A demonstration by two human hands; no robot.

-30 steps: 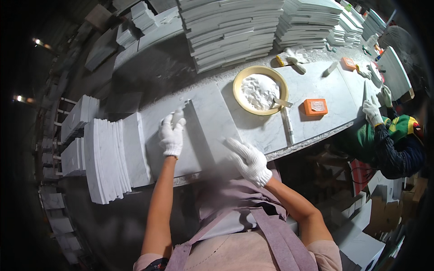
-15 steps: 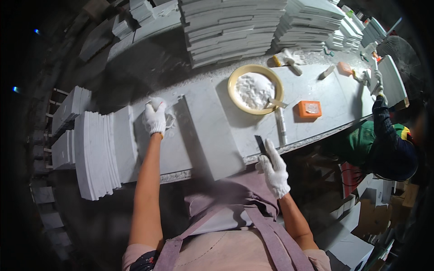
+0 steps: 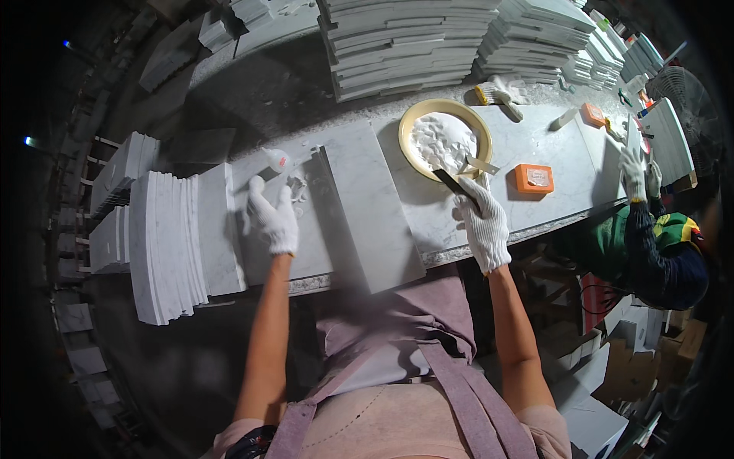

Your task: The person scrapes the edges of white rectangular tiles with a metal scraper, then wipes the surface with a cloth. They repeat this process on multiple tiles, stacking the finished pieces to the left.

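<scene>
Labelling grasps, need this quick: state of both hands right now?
Left hand: open, fingers apart, nothing visible in it.
Right hand: closed, holding a dark flat blade.

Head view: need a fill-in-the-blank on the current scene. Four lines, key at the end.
1. The left hand and right hand are both gloved in ____.
2. The dark blade is held in the person's ____ hand.
3. In the picture, the overhanging slab lies to the ____ of the bowl.
4. The box nearest the bowl is coloured ____.

Missing words: white; right; left; orange.
</scene>
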